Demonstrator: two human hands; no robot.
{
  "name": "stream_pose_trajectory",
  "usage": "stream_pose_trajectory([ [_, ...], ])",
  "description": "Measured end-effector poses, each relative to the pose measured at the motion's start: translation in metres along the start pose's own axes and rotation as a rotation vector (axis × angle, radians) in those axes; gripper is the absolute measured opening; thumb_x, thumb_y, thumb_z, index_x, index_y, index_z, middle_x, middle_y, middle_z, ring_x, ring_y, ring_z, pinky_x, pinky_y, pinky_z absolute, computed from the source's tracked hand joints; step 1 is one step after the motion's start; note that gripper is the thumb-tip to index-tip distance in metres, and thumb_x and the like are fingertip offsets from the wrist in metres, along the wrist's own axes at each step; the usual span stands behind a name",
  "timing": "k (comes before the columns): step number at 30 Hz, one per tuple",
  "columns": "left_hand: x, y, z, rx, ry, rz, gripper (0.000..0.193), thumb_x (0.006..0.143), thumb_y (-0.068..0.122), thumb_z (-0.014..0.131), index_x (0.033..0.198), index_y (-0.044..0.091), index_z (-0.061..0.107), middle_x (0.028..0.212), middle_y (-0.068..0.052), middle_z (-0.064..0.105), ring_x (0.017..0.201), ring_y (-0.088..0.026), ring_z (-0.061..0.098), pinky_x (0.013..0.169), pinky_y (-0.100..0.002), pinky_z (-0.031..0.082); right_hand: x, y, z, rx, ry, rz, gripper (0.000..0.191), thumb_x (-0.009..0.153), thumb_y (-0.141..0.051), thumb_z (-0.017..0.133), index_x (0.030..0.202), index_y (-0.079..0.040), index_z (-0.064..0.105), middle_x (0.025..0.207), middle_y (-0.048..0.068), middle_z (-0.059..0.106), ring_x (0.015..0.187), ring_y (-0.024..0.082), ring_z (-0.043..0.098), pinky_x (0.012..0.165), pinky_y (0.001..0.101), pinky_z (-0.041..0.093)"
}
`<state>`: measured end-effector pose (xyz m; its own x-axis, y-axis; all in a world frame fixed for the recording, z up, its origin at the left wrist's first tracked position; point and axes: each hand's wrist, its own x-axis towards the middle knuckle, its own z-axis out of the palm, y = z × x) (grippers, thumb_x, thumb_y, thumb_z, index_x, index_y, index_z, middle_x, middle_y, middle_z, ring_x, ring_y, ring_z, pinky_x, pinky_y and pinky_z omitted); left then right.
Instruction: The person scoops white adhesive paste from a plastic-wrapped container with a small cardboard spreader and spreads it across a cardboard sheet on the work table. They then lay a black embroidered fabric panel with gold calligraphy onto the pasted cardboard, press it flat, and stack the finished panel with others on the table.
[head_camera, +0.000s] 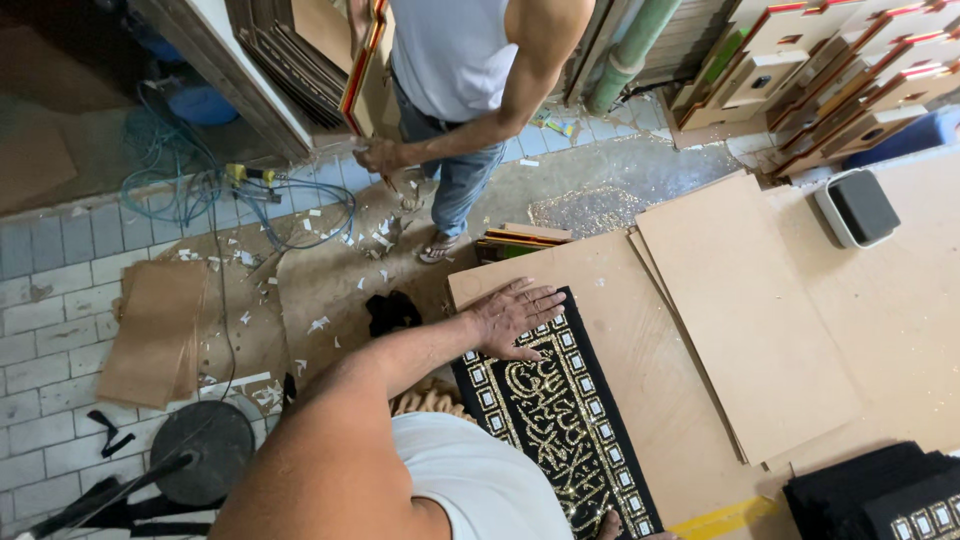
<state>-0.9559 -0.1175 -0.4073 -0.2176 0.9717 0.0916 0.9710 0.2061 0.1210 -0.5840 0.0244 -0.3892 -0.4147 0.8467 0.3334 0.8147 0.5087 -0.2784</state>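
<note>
A long black panel (560, 420) with gold glitter script and a border of small squares lies on a brown board (620, 300). My left hand (515, 316) rests flat on its upper end, fingers spread, holding nothing. Only a sliver of my right hand (610, 524) shows at the bottom edge, by the panel's lower end; its grip is hidden. Another person in a white sleeveless top and jeans stands beyond the board. That person's hand (380, 155) is at the lower edge of an upright board with a red and yellow edge (362, 85).
Plain brown boards (745, 310) lie stacked to the right, with a white and black box (857, 207) behind them. More black panels (880, 495) sit at bottom right. Cables (200, 185), cardboard sheets (155, 330), scraps and a round black stand base (205, 450) cover the tiled floor.
</note>
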Motion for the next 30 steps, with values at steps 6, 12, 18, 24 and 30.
stream_pose_trajectory([
  [6, -0.001, 0.005, 0.013, 0.018, 0.001, -0.065, 0.104, 0.091, 0.084, 0.027, 0.164, 0.010, 0.020, 0.171, -0.013, 0.012, 0.159, -0.030, 0.011, 0.128, -0.051, -0.003, -0.004, 0.003, 0.000, -0.005, -0.012, -0.015, 0.108, 0.099, -0.073, 0.040, 0.160, 0.014, 0.020, 0.168, 0.036, 0.016, 0.157, 0.052, 0.012, 0.128, 0.0622, 0.009],
  [12, -0.043, 0.030, 0.003, -0.049, 0.090, -0.592, 0.110, 0.093, 0.085, 0.036, 0.163, 0.004, 0.015, 0.171, -0.026, 0.004, 0.160, -0.039, 0.006, 0.129, -0.055, 0.000, -0.026, 0.019, -0.008, -0.001, -0.063, -0.044, 0.108, 0.099, -0.072, 0.039, 0.160, 0.015, 0.019, 0.168, 0.037, 0.016, 0.158, 0.052, 0.012, 0.128, 0.0626, 0.009],
  [18, -0.108, 0.114, 0.010, -0.590, 0.337, -1.528, 0.119, 0.078, 0.070, 0.077, 0.161, 0.007, 0.020, 0.158, -0.027, 0.032, 0.147, -0.043, 0.029, 0.119, -0.056, 0.026, -0.030, 0.048, -0.041, -0.081, -0.279, -0.042, 0.109, 0.098, -0.072, 0.036, 0.158, 0.016, 0.015, 0.166, 0.039, 0.014, 0.156, 0.051, 0.008, 0.124, 0.0612, 0.006],
  [24, -0.138, 0.182, 0.019, -2.113, 0.475, -1.482, 0.048, 0.082, 0.031, 0.089, 0.105, 0.005, 0.055, 0.106, -0.013, 0.066, 0.094, -0.027, 0.066, 0.077, -0.047, 0.057, 0.014, 0.086, -0.066, 0.472, -0.598, 0.101, 0.082, 0.106, -0.055, 0.027, 0.161, 0.003, 0.011, 0.172, 0.026, 0.004, 0.159, 0.045, -0.005, 0.127, 0.0515, -0.010],
  [30, -0.135, 0.226, 0.010, -2.014, 0.251, -1.500, 0.050, 0.089, 0.017, 0.081, 0.130, -0.001, 0.058, 0.132, -0.016, 0.063, 0.116, -0.028, 0.060, 0.098, -0.052, 0.050, -0.008, 0.117, -0.156, 1.199, -0.508, 0.249, 0.053, 0.102, -0.015, 0.069, 0.153, -0.005, 0.054, 0.122, 0.014, 0.061, 0.104, 0.014, 0.062, 0.086, 0.0295, 0.057],
])
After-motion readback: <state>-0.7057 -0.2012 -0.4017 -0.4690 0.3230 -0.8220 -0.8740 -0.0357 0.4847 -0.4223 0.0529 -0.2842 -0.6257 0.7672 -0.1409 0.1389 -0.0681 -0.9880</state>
